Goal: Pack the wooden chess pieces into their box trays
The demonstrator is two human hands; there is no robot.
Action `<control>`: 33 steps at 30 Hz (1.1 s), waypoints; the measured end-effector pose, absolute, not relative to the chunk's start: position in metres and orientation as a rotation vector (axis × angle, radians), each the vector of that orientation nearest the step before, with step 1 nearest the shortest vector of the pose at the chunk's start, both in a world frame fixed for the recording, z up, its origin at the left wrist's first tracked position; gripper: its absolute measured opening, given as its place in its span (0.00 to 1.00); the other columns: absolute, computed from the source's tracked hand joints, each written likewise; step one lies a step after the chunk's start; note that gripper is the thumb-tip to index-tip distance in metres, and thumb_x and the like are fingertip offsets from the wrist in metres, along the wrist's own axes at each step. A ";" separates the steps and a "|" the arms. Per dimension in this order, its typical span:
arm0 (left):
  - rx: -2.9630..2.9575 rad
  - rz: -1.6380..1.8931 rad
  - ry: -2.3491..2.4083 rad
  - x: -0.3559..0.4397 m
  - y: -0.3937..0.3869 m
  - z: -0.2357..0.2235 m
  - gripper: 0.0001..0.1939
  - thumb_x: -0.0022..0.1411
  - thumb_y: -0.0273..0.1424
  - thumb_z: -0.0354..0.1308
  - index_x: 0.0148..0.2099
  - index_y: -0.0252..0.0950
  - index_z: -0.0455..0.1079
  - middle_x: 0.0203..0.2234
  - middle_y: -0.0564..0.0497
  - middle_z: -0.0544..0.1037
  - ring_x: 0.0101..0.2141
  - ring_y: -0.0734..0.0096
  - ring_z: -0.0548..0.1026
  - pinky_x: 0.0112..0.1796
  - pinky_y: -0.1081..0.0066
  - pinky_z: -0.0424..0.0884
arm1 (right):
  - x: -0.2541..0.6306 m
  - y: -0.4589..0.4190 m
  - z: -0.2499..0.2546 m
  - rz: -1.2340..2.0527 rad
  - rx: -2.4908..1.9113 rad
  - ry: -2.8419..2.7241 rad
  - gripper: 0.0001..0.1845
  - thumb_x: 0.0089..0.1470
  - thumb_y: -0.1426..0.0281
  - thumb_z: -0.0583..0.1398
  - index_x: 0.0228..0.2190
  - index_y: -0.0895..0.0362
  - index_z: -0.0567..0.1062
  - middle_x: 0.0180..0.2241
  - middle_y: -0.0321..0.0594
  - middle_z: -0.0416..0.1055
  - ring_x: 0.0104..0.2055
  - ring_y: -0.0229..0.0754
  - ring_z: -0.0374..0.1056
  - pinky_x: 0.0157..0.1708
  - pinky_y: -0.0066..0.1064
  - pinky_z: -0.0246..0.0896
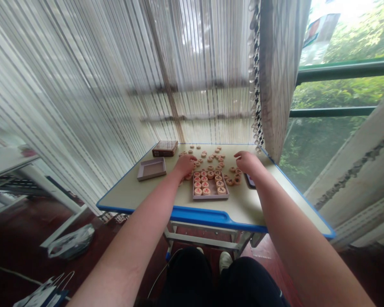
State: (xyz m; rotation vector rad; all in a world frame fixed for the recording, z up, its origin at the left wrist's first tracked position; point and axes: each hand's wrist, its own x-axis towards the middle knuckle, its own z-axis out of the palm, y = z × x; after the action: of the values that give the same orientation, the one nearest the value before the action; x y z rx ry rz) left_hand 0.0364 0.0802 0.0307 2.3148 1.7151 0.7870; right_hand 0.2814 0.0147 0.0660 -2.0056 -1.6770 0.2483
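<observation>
Around the open box [211, 197], left hand [186, 163] and right hand [247, 163] were held near loose discs [229, 182]; grips could not be told; light rim pinches were judged surest.

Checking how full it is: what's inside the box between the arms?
The box holds red-marked pieces on the left, dark-marked pieces on the right; part of its floor is bare. Anything underneath them is covered.

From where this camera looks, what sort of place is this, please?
Probably a room in a home, perhaps an enclosed balcony: sheer striped curtains hang behind a blue-edged desk with xiangqi pieces, and greenery shows past green rails.
</observation>
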 end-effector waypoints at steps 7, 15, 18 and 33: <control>2.347 0.679 1.645 0.035 0.079 0.030 0.22 0.50 0.19 0.49 0.46 0.35 0.74 0.41 0.48 0.78 0.43 0.70 0.74 0.45 0.75 0.67 | 0.303 0.028 0.057 0.084 -1.989 -1.389 0.31 0.41 0.74 0.57 0.51 0.62 0.68 0.41 0.54 0.73 0.43 0.51 0.69 0.39 0.34 0.63; 2.484 0.648 1.662 0.037 0.079 0.027 0.18 0.53 0.22 0.50 0.43 0.36 0.75 0.41 0.48 0.78 0.45 0.67 0.73 0.47 0.72 0.66 | 0.288 0.032 0.052 0.139 -2.033 -1.751 0.20 0.41 0.74 0.57 0.39 0.59 0.77 0.38 0.48 0.75 0.42 0.47 0.70 0.41 0.32 0.62; 2.545 0.646 1.645 0.036 0.079 0.027 0.16 0.55 0.24 0.50 0.42 0.36 0.76 0.42 0.48 0.78 0.46 0.67 0.72 0.50 0.71 0.64 | 0.283 0.030 0.053 0.146 -1.949 -1.749 0.18 0.43 0.73 0.57 0.39 0.59 0.77 0.37 0.45 0.76 0.40 0.45 0.70 0.39 0.30 0.62; 2.175 0.897 1.980 0.026 0.082 0.032 0.17 0.54 0.21 0.49 0.41 0.37 0.76 0.39 0.46 0.78 0.44 0.62 0.74 0.47 0.68 0.66 | 0.264 0.031 0.038 0.122 -1.724 -1.914 0.17 0.49 0.72 0.54 0.40 0.57 0.76 0.38 0.44 0.76 0.41 0.44 0.70 0.41 0.31 0.62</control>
State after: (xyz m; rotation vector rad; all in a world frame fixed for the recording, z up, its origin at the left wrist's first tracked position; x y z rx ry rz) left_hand 0.0258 0.0820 0.0325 2.1752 1.9800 0.8967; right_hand 0.2635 0.0311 0.0377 -1.7241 -1.9142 0.1216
